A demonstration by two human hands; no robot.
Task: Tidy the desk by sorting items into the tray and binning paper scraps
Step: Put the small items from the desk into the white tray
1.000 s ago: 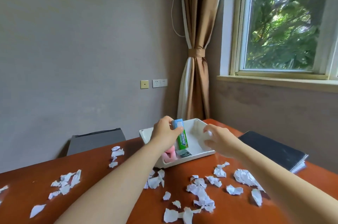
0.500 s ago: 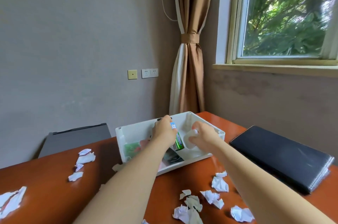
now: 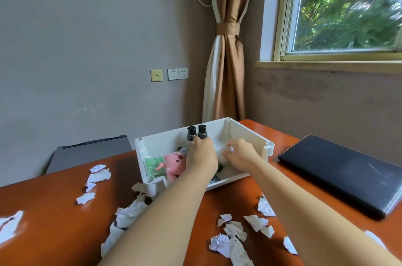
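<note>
One pink toy [image 3: 175,164] lies inside the tray [image 3: 248,133].

Left hand [image 3: 201,157], right hand [image 3: 240,153] in tray [image 3: 245,133], paper scraps [image 3: 236,231] on desk [image 3: 54,222]

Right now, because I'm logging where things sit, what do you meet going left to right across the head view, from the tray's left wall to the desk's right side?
white tray left wall → green packet → pink plush toy → left hand → right hand → black notebook
</note>
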